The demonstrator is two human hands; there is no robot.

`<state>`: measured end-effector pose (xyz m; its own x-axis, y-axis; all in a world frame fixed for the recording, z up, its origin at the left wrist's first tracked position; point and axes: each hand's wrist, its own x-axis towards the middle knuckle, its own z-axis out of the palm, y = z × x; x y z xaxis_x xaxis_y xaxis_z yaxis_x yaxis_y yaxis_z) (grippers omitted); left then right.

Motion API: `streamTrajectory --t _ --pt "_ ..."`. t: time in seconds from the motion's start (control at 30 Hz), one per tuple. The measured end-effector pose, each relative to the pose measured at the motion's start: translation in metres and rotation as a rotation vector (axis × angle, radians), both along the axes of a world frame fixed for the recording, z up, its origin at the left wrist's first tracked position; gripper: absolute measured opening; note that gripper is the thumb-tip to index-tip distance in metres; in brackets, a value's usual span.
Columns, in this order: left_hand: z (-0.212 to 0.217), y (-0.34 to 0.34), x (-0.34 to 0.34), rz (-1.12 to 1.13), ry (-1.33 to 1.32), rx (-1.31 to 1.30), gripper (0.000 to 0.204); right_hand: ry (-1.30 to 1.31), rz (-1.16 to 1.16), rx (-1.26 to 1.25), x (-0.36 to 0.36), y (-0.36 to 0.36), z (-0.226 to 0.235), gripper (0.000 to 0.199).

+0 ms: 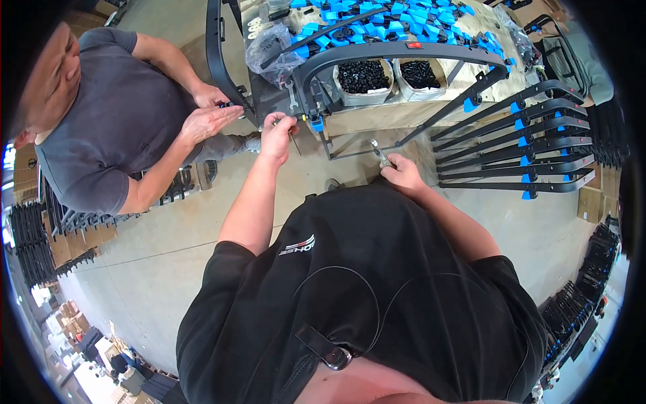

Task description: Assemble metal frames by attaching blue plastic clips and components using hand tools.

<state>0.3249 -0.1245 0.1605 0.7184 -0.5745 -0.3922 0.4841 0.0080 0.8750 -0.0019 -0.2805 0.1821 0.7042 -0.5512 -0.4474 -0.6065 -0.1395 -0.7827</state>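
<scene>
My left hand (277, 139) is closed around what looks like a thin dark hex key (295, 142). It is beside the lower left end of a black curved tube frame (397, 51), close to a blue plastic fitting (316, 123) there. My right hand (402, 172) grips a silver wrench (382, 156), its head pointing up and away, in front of the bench and apart from the frame. The frame leans against the bench edge, with a thin crossbar (356, 155) low between its legs. A combination spanner (291, 96) lies on the bench near my left hand.
Two cardboard boxes of small black hardware (367, 99) (422, 94) stand on the bench, before a heap of blue and black parts (397, 23). Finished-looking black frames (518, 145) stack at right. At left, a co-worker (114, 121) handles a small part beside another frame (217, 54).
</scene>
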Motion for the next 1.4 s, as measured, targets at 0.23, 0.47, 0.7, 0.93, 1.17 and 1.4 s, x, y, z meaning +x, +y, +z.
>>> streamTrajectory --t 0.23,0.47,0.7,0.93,1.17,1.4 --pt "0.027 -0.006 -0.036 0.097 -0.163 0.141 0.038 -0.049 0.149 -0.06 0.072 0.006 0.024 0.036" --pt "0.032 -0.01 -0.032 -0.001 -0.156 0.309 0.033 0.128 0.267 -0.147 0.163 0.017 0.018 0.037" --pt "0.051 -0.011 -0.032 0.006 0.059 0.298 0.029 0.147 0.317 -0.286 0.17 0.029 0.015 0.036" --pt "0.032 -0.008 -0.04 0.061 -0.032 0.197 0.025 -0.02 -0.189 1.076 0.186 0.001 0.07 0.022" --pt "0.032 -0.01 -0.037 0.072 0.01 0.202 0.024 0.176 0.316 -0.376 0.184 0.022 0.009 0.027" --pt "0.037 -0.014 -0.04 0.07 0.032 0.202 0.023 0.095 0.164 0.702 0.189 -0.006 0.049 0.023"
